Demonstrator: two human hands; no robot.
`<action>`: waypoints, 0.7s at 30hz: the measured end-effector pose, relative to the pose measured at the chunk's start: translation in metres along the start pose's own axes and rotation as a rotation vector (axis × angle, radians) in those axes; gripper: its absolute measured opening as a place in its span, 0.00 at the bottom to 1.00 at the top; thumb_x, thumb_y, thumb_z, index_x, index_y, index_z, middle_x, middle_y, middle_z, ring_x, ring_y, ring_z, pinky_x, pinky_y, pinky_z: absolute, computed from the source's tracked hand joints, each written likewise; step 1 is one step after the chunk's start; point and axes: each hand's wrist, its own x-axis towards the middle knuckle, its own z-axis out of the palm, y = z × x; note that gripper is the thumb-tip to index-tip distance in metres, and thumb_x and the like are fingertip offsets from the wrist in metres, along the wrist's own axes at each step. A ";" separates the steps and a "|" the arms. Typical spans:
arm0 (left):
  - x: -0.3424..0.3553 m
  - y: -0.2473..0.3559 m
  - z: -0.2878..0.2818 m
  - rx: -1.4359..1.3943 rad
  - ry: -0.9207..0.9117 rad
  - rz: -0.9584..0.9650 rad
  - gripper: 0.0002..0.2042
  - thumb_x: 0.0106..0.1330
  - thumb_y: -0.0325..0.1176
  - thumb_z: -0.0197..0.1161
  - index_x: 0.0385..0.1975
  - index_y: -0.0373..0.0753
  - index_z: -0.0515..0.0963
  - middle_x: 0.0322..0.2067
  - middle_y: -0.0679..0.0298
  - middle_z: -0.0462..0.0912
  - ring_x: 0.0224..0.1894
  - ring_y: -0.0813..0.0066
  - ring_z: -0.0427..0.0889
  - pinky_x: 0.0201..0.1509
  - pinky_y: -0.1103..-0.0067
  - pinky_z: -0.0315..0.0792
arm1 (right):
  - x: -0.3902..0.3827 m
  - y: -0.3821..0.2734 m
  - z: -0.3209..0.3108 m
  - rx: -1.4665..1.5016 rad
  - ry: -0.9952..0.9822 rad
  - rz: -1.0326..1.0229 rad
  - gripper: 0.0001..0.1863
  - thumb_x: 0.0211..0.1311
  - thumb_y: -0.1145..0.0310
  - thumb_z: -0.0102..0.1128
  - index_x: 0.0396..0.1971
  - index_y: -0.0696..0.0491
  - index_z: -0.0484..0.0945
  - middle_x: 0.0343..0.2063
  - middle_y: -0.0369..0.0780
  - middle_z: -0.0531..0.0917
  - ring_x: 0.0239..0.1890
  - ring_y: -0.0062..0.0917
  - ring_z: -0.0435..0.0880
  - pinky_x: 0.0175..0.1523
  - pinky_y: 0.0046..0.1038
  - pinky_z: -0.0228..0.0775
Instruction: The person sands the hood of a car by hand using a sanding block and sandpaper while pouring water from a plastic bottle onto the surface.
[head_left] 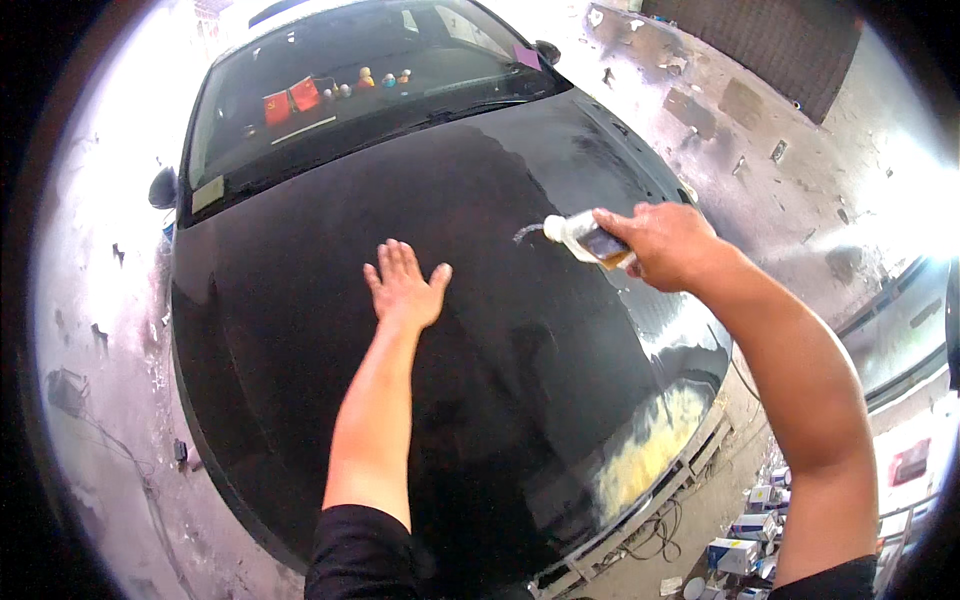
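Note:
Below me spreads the dark hood (270, 330) of a car, part matte, part glossy. My left hand (405, 292) is open over the middle of the hood, palm down with fingers spread; whether it touches the surface is hard to tell. In my right hand (668, 248) is a white plastic bottle (573, 236), tipped sideways with its neck toward the left. A thin streak of clear liquid (526, 233) leaves the bottle's mouth above the hood. My right fingers wrap around its body and partly hide it.
Behind the hood is the windshield (340, 100), with small red flags (291, 101) and figurines inside. A yellowish sanded patch (655, 447) marks the front right corner. Boxes and cans (735, 555) sit on the floor at lower right, near a loose cable (655, 535).

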 end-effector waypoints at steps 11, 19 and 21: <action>0.173 -0.103 -0.027 -0.028 0.066 -0.412 0.42 0.69 0.65 0.34 0.74 0.40 0.43 0.75 0.61 0.38 0.77 0.63 0.34 0.76 0.56 0.34 | 0.116 0.015 -0.033 -0.052 0.349 -0.067 0.35 0.58 0.60 0.65 0.67 0.40 0.63 0.47 0.47 0.81 0.47 0.41 0.83 0.51 0.38 0.76; 0.267 -0.088 -0.030 -0.030 0.059 -0.390 0.39 0.70 0.64 0.33 0.74 0.45 0.43 0.75 0.66 0.36 0.77 0.66 0.34 0.75 0.51 0.34 | 0.131 0.046 -0.024 -0.249 0.310 -0.120 0.29 0.60 0.68 0.60 0.64 0.41 0.68 0.44 0.43 0.83 0.46 0.37 0.84 0.48 0.35 0.78; 0.288 -0.077 -0.028 -0.025 0.072 -0.361 0.37 0.71 0.62 0.33 0.74 0.46 0.44 0.76 0.68 0.37 0.77 0.67 0.35 0.75 0.50 0.34 | 0.132 0.055 -0.017 -0.323 0.329 -0.155 0.28 0.61 0.70 0.58 0.63 0.41 0.69 0.42 0.43 0.84 0.45 0.37 0.85 0.47 0.34 0.78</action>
